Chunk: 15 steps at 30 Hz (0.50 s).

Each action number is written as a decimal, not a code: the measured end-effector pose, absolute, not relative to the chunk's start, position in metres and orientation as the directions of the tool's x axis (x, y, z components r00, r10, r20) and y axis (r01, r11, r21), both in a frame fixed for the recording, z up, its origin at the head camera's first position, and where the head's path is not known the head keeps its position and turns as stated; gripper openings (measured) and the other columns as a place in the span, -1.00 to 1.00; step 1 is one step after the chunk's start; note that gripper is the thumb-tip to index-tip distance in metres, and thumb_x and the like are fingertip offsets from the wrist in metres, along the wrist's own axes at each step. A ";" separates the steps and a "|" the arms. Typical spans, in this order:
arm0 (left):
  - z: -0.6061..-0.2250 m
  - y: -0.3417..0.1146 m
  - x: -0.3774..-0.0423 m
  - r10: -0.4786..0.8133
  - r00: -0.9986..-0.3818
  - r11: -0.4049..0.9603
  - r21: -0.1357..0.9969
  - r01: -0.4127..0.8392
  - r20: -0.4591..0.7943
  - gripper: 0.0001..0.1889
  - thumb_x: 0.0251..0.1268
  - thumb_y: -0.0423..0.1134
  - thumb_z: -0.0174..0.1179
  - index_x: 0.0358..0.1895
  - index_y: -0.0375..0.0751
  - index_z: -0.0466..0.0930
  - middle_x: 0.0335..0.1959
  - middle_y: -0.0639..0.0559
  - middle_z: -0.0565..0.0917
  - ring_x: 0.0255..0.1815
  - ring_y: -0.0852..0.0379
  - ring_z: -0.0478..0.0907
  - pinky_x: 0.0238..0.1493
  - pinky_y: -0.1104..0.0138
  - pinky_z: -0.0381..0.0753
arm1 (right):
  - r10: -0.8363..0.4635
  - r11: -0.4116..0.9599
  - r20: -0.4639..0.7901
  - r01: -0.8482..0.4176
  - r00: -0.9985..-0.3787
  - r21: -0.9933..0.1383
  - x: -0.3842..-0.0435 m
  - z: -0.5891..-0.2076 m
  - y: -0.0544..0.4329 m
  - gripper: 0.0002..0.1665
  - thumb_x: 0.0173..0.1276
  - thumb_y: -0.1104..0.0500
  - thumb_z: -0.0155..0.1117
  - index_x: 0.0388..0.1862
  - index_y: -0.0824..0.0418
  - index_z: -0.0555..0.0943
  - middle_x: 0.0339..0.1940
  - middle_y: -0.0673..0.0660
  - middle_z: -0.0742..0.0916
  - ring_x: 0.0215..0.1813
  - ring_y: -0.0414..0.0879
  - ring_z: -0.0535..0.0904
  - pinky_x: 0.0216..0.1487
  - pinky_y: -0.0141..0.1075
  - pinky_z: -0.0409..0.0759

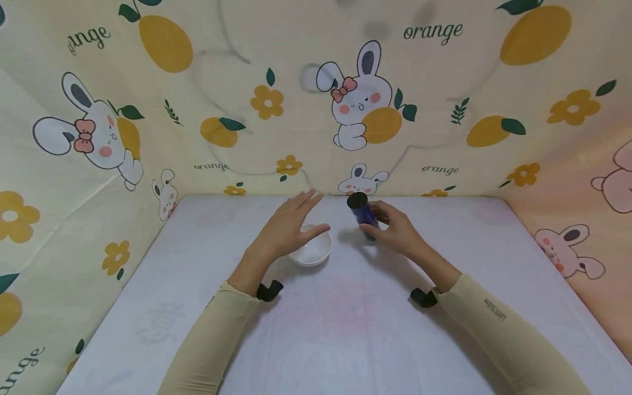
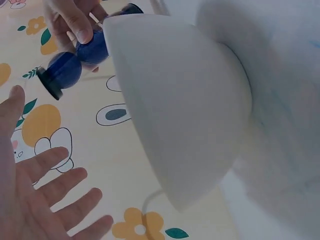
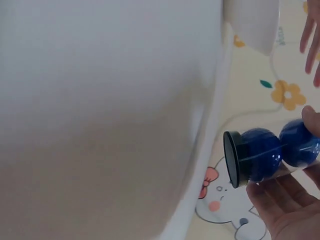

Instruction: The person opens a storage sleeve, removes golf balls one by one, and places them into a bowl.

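A sand timer (image 1: 364,215) with two blue bulbs and dark end caps stands slightly tilted in my right hand (image 1: 399,231), gripped between the thumb and fingers. The right wrist view shows the blue bulbs of the timer (image 3: 261,155) beside curled fingers (image 3: 277,200). Whether its lower cap touches the table cannot be told. To its left is a white bowl (image 1: 316,253), upright on the table. My left hand (image 1: 288,226) hovers over the bowl's left side in the head view, fingers extended and holding nothing. The bowl (image 2: 180,110) looms large in the left wrist view.
A white cloth covers the table (image 1: 340,329). Behind it hangs a backdrop (image 1: 296,49) printed with rabbits, oranges and flowers, which continues along the left and right sides. Dark wrist mounts (image 1: 270,291) sit under both cuffs.
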<state>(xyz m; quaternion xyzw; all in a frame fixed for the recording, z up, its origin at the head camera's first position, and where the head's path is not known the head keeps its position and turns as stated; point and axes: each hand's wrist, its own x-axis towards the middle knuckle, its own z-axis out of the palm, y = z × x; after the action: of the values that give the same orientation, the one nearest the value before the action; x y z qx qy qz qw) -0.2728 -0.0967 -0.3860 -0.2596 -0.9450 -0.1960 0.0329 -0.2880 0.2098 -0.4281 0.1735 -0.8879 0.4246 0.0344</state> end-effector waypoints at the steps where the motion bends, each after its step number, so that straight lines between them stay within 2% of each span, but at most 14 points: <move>1: -0.386 -0.096 -0.273 0.481 -0.859 0.780 0.362 0.511 0.175 -0.10 0.55 0.40 0.11 0.77 0.08 0.08 0.79 0.02 0.07 0.79 -0.06 -0.03 0.76 -0.02 -0.02 | -0.286 0.577 0.219 -0.350 -0.933 -0.738 -0.286 -0.427 0.209 -0.32 0.45 0.06 0.55 0.44 0.19 0.52 0.36 0.34 0.66 0.42 0.33 0.61 0.47 0.15 0.56; 6: -0.385 -0.091 -0.273 0.504 -0.831 0.727 0.405 0.555 0.235 -0.14 0.55 0.35 0.16 0.75 0.11 0.14 0.76 0.05 0.15 0.75 -0.05 0.11 0.70 -0.04 0.18 | -0.320 0.553 0.262 -0.404 -0.910 -0.729 -0.275 -0.423 0.209 -0.28 0.43 0.08 0.58 0.47 0.22 0.52 0.34 0.34 0.66 0.39 0.33 0.62 0.45 0.16 0.57; 15: -0.384 -0.087 -0.270 0.556 -0.775 0.607 0.491 0.625 0.300 -0.25 0.58 0.18 0.25 0.70 0.13 0.25 0.71 0.11 0.26 0.72 0.01 0.19 0.65 -0.06 0.30 | -0.377 0.574 0.305 -0.479 -0.875 -0.664 -0.260 -0.417 0.208 -0.29 0.38 0.12 0.62 0.43 0.23 0.55 0.24 0.24 0.69 0.25 0.21 0.69 0.34 0.11 0.68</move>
<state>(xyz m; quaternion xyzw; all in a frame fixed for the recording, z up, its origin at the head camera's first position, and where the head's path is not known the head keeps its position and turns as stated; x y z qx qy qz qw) -0.2699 -0.0866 -0.3844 -0.3301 -0.8945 -0.2958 0.0584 -0.2599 0.2075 -0.4168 0.2417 -0.8849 0.3930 0.0647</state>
